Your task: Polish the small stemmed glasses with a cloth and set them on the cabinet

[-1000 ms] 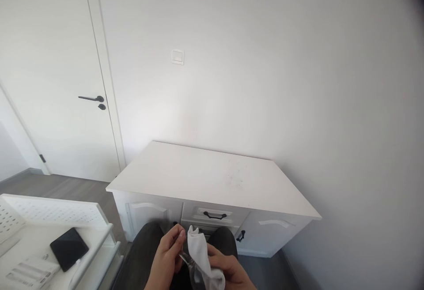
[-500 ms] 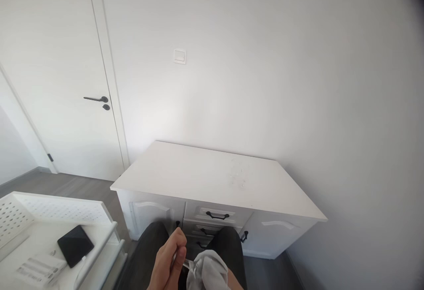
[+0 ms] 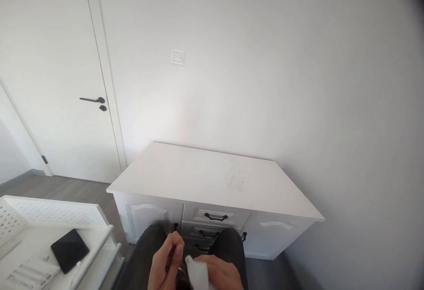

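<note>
In the head view, my left hand [image 3: 166, 261] is closed, its thumb pressed against the curled fingers. A thin dark piece shows between them, too little of it to name. Just right of it, low in my lap, is a brownish, shiny bit that I cannot make out. My right hand [image 3: 222, 272] is wrapped around a pale grey-white cloth [image 3: 198, 274], which hangs folded toward the left hand. Both hands are close together above my dark-trousered legs, and the frame's bottom edge cuts them off.
Before my knees stands a white cabinet [image 3: 185, 171] with black handles and small marks on its top. At left, a white cart [image 3: 106, 232] with perforated sides carries a black tablet [image 3: 70, 250] and a white labelled packet [image 3: 33, 274]. A closed door [image 3: 59, 60] is behind.
My right hand has come up into view and the cloth has turned and bunched to a narrower fold. My left hand has shifted slightly left. The view has moved a little.
</note>
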`<act>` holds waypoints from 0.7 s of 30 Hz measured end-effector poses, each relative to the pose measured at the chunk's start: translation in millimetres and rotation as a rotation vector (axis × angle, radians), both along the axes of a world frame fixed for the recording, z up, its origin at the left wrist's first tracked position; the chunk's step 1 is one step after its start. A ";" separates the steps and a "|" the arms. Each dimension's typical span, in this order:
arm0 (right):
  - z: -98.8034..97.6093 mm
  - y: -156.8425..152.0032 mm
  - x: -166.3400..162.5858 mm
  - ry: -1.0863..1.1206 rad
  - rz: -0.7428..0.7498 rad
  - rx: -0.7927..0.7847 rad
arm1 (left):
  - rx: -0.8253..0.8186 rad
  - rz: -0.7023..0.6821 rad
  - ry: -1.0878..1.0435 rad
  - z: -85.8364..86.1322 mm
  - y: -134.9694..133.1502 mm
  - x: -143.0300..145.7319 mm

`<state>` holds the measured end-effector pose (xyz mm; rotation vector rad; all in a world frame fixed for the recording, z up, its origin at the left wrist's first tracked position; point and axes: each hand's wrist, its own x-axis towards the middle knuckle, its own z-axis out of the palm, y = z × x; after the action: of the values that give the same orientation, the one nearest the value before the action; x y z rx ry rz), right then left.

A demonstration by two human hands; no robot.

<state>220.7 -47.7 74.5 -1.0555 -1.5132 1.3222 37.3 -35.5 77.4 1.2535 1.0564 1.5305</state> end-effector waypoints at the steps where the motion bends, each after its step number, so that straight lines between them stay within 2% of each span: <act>1: -4.1 3.1 1.6 0.021 -0.021 -0.037 | 0.013 0.021 -0.011 -1.4 -0.9 -0.2; 6: -26.7 16.1 6.5 0.047 -0.112 -0.286 | 0.079 0.074 -0.059 -8.8 -0.2 1.4; 9: -35.0 20.8 8.8 0.106 -0.191 -0.365 | 0.074 0.038 0.042 -6.1 6.1 -0.3; 13: -37.2 23.3 15.8 0.353 -0.323 -0.464 | 0.090 -0.210 0.384 11.8 15.2 -8.3; 16: -35.8 23.4 23.3 0.334 -0.364 -0.471 | 0.112 -0.402 0.670 26.1 17.9 -13.9; 19: -32.2 24.9 24.4 0.267 -0.407 -0.449 | 0.082 -0.465 0.911 29.2 19.5 -15.5; 21: -27.1 27.6 21.0 0.232 -0.433 -0.377 | 0.044 -0.410 0.986 23.7 21.5 -14.5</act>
<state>241.7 -20.1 47.4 -1.3224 -0.8199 1.3830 22.8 -14.1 101.1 2.1787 1.2257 0.5795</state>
